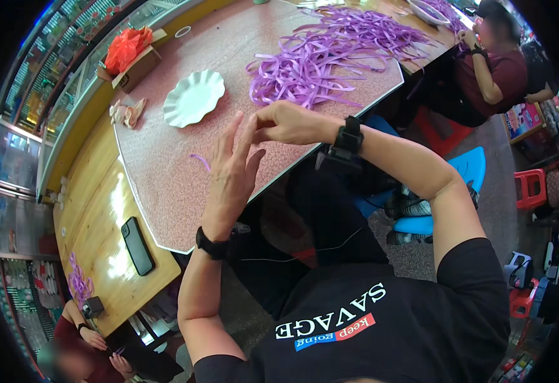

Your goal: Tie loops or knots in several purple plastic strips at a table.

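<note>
Above the pink speckled table mat (164, 185), my two hands meet near the mat's front edge. My left hand (231, 166) has its fingers stretched upward and its thumb apart. Against its fingers, my right hand (289, 122) is closed in a pinch; anything between its fingertips is hidden. A tangled heap of purple ribbons (302, 70) lies just beyond my right hand. To the left of the heap rests a white scalloped plate (193, 99) with nothing on it. A short purple ribbon piece (200, 161) lies on the mat beside my left hand.
A cardboard box (140, 71) holding a red plastic bag (128, 49) stands at the far left, near a crumpled pale cloth (128, 113). A dark phone (137, 246) lies on the wood. People sit at both ends; blue stools (468, 172) stand at right.
</note>
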`<state>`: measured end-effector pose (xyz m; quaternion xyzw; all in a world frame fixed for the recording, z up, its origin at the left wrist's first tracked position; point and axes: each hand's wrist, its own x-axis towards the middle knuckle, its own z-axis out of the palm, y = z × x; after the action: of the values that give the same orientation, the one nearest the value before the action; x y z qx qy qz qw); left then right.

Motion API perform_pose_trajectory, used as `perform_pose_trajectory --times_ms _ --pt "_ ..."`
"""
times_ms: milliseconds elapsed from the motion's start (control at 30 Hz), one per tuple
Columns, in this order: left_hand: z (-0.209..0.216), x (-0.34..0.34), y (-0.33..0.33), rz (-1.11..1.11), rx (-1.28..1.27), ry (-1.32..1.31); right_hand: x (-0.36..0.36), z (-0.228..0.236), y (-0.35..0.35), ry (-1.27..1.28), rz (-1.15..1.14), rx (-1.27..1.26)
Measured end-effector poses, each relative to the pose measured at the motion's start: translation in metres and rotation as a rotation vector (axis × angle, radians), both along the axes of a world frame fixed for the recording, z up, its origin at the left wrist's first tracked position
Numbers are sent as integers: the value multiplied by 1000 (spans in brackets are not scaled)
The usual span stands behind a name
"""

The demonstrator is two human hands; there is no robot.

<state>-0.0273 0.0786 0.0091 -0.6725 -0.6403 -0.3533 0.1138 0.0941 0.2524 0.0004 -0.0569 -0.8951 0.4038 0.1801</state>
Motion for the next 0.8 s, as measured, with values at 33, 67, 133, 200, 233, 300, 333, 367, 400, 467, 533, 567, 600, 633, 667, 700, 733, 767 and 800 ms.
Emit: perform_pose_trajectory --times_ms 33,67,133,200,233,300,333,367,400,467,533,567,600,633,667,700,733,767,800 --pt "3 2 3 -50 39 -46 -2 6 -7 -5 111 -479" --pt "5 2 4 -106 92 -84 -2 11 -13 -65 117 -645" --pt "9 -1 -2 -118 67 -69 5 19 -23 -125 107 -750" --pt "10 -2 -16 -79 -9 -112 10 23 -31 -224 170 -896" --pt "10 -3 -22 -75 -15 -117 10 24 -34 -231 148 -895" --pt "10 -8 -33 -38 -54 -115 8 23 -39 -279 130 -932" --pt "9 -9 -38 -26 -96 -132 6 21 -43 -199 155 -806" --pt "7 -11 -42 -56 -96 -127 3 18 -46 -191 141 -813" --pt "5 -12 -45 -40 -108 -138 1 15 -48 -161 162 -694" --pt "1 -15 -47 -27 -147 -198 -4 9 -52 -99 126 -524" --pt "-3 -17 -47 18 -146 -190 -7 4 -60 -2 4 -386" --pt "-4 -18 -45 55 -176 -227 -6 2 -64 55 -60 -287" --pt "-5 -19 -43 37 -164 -238 -5 1 -68 52 -109 -305" --pt "-6 -19 -42 49 -159 -242 -3 2 -73 217 -225 -126" --pt "-6 -20 -40 30 -153 -238 2 2 -77 287 -332 55" --pt "-7 -20 -39 20 -152 -318 11 2 -78 365 -359 59" --pt "-7 -21 -39 20 -169 -337 19 3 -80 485 -410 100" --pt "-7 -23 -38 30 -190 -353 29 3 -83 625 -460 165" --pt "-8 -24 -37 19 -201 -356 42 2 -84 690 -462 109"
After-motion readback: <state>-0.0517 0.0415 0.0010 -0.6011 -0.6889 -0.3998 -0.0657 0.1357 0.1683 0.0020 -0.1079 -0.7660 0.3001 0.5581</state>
